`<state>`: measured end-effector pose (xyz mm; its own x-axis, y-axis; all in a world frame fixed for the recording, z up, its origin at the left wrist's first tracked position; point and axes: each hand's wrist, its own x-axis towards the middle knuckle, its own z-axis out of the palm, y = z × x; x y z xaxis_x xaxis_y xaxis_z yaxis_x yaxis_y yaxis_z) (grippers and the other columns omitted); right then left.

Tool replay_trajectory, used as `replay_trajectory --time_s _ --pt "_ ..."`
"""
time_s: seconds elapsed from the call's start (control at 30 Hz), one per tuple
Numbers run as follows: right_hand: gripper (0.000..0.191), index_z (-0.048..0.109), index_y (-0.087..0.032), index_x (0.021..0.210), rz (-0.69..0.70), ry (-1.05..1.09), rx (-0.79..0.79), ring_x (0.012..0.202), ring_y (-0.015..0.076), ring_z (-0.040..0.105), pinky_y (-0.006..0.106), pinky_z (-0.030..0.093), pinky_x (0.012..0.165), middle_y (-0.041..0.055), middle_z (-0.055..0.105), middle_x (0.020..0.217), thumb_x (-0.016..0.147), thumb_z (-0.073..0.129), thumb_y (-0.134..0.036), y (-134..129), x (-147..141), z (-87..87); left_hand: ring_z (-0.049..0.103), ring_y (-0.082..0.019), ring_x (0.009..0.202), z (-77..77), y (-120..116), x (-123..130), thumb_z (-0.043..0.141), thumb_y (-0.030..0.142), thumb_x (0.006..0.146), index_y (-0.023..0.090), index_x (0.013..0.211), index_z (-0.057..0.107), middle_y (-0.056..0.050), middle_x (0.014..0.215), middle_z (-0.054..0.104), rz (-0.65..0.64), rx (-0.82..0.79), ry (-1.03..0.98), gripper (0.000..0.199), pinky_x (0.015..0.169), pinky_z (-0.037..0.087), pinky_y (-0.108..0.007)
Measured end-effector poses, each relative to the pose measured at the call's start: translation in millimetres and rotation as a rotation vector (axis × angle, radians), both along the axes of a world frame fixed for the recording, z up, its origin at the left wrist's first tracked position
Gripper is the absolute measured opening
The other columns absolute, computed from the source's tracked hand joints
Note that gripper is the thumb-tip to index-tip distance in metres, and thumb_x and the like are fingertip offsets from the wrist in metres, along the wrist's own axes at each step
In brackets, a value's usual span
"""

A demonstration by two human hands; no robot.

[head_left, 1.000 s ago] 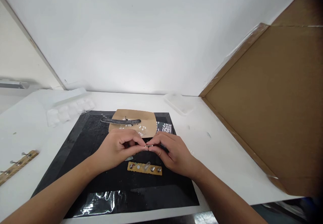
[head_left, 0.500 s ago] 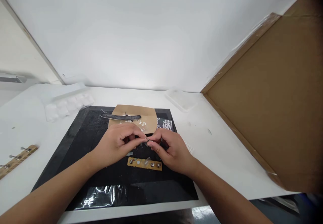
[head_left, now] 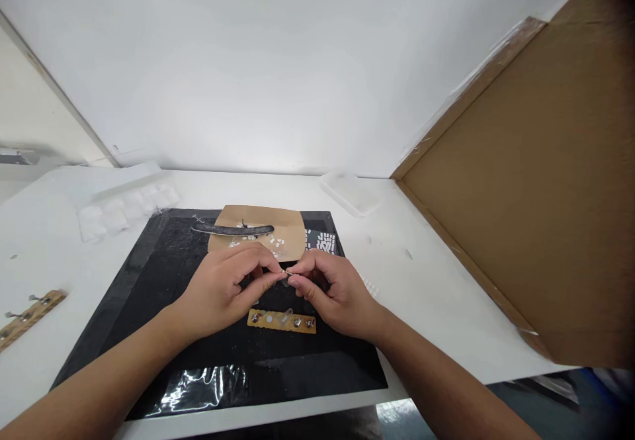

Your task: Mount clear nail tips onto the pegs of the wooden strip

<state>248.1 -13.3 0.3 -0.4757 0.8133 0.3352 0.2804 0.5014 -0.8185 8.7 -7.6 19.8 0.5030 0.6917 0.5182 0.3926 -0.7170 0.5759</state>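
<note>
Small thin piece (head_left: 286, 272) — pinched between fingertips of left hand (head_left: 225, 288) and right hand (head_left: 340, 291); both grips narrow; wooden strip (head_left: 282, 321) just below, on black mat (head_left: 208, 354).

The small piece pinched between the left hand (head_left: 218, 288) and the right hand (head_left: 342, 291) is showing too little of itself to identify, the forearms are running out of view below, and beyond the left forearm the outer wooden strip (head_left: 30, 317) is being cut off by the picture's edge.
</note>
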Motion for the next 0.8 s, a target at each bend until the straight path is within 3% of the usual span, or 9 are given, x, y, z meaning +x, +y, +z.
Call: replay_trajectory --time_s 0.33,0.57,0.67,0.8 --pt "0.015 0.068 -0.021 0.099 -0.009 0.019 -0.001 0.069 0.0134 0.062 0.027 0.047 0.064 -0.0004 0.068 0.078 0.104 0.064 -0.035 1 -3 -1.9 0.062 -0.012 0.072 -9.5 -1 -2 0.062 0.023 0.104 0.019 0.098 0.067 0.0 0.086 0.069 0.033 0.059 0.078 0.009 0.065 0.047 -0.023" --pt "0.016 0.066 -0.021 0.096 -0.015 0.018 -0.023 0.067 0.0133 0.061 0.027 0.047 0.062 -0.001 0.067 0.076 0.103 0.065 -0.036 0 -3 -1.4 0.061 -0.008 0.06 -9.8 3 -2 0.073 0.026 0.099 0.019 0.101 0.069 0.0 0.09 0.071 0.083 0.075 0.003 0.008 0.058 0.052 -0.02" --pt "0.016 0.066 -0.021 0.099 -0.004 0.022 -0.025 0.068 0.0134 0.062 0.027 0.049 0.064 -0.0008 0.068 0.078 0.103 0.065 -0.036 -1 -2 -1.9 0.069 -0.01 0.072 -11.1 5 -1 0.073 0.023 0.099 0.019 0.112 0.071 -0.005 0.103 0.075 0.056 0.157 -0.026 0.013 0.066 0.059 -0.022" --pt "0.017 0.065 -0.021 0.099 0.0 0.027 -0.035 0.067 0.0132 0.062 0.026 0.048 0.061 -0.0006 0.068 0.078 0.104 0.064 -0.037 -1 -2 -0.7 0.075 -0.017 0.093 -11.6 5 0 0.07 0.015 0.1 0.018 0.112 0.074 -0.006 0.099 0.077 0.004 0.244 -0.037 0.013 0.082 0.063 -0.028"
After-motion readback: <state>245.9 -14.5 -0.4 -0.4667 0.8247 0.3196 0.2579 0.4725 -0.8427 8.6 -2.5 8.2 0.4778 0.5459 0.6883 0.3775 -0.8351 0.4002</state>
